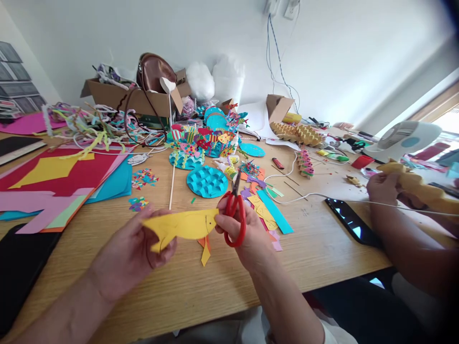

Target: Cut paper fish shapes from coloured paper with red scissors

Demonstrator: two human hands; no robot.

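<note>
Risk: flat yellow paper fish [186,225] could crease or tear near narrow tail if hands pull unevenly; red-handled metal scissors [234,220], crowding right grip, could slip, nick head. Left hand [131,246]: fingers clamped on tail end. Right hand [251,234]: thumb and fingertips pinch head, others round scissor handles. Fish held above wood-grain tabletop [190,291].
</note>
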